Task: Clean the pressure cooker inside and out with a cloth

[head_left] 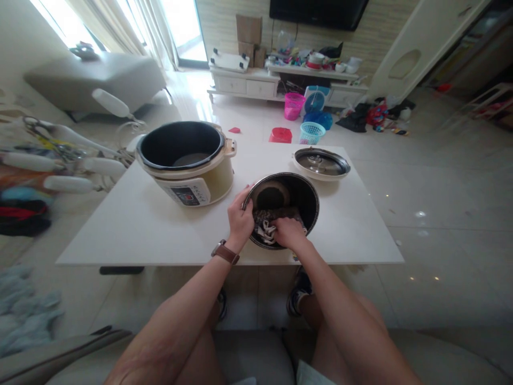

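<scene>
A dark inner pot [306, 195] stands near the front edge of the white table [160, 230]. My left hand [239, 218] is closed on the pot's left rim. My right hand [287, 232] is inside the pot, closed on a patterned cloth [267, 222] pressed against the pot's inner wall. A cream electric cooker body [188, 166] with a control panel stands open at the table's left. A round lid [321, 163] lies flat at the back right of the table.
A drying rack [60, 160] with white bars and clothes stands left of the table. Pink, red and blue baskets [294, 105] sit on the floor beyond. A white low cabinet [256, 83] lines the far wall. My knees are under the table's front edge.
</scene>
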Action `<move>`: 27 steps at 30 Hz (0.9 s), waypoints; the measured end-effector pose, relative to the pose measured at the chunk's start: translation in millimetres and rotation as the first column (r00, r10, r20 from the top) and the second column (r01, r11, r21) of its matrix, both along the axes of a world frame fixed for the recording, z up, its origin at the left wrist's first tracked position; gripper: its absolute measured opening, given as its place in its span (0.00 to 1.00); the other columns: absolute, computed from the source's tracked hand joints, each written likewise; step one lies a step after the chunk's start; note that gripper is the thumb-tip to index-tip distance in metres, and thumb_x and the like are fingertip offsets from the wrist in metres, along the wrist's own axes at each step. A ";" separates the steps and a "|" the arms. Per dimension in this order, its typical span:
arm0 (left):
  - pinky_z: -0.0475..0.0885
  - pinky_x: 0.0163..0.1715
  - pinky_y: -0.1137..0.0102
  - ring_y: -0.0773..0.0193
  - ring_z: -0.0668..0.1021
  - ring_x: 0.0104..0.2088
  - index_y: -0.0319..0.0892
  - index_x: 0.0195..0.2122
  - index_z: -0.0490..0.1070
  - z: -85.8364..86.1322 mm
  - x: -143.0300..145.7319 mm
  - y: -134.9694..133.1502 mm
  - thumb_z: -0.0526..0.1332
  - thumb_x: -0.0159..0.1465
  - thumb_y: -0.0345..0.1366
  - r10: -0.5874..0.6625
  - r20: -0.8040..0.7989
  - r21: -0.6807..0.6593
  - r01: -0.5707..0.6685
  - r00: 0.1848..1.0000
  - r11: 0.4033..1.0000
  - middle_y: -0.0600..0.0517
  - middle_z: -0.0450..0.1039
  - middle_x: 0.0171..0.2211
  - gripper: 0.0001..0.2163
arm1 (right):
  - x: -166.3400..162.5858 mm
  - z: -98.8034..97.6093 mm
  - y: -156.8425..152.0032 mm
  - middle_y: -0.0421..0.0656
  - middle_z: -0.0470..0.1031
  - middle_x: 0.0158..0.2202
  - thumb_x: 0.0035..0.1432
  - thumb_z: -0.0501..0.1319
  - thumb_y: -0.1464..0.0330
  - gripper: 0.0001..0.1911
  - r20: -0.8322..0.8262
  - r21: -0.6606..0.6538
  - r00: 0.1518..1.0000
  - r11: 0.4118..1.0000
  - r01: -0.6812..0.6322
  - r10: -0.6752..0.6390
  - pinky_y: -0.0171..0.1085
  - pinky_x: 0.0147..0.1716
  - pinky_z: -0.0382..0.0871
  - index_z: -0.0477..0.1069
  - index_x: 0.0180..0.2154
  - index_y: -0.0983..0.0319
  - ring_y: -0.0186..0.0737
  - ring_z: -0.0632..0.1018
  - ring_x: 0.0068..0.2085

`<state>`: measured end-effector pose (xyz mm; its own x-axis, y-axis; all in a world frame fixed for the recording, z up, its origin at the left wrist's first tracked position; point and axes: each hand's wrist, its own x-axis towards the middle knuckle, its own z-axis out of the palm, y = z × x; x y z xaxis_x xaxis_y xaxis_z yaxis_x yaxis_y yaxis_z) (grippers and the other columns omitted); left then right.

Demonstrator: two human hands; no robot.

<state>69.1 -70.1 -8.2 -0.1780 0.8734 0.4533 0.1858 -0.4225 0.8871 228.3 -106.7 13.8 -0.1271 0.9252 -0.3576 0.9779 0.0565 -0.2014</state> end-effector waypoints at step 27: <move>0.74 0.59 0.59 0.55 0.81 0.52 0.42 0.50 0.79 -2.8 -4.1 2.8 0.59 0.62 0.27 0.088 -0.050 -0.043 -0.091 0.995 0.995 0.48 0.82 0.49 0.17 | -12.3 -6.6 -3.9 0.51 0.83 0.52 0.62 0.58 0.73 0.22 -0.094 0.019 0.995 0.999 -0.027 0.029 0.44 0.51 0.74 0.81 0.53 0.56 0.54 0.83 0.53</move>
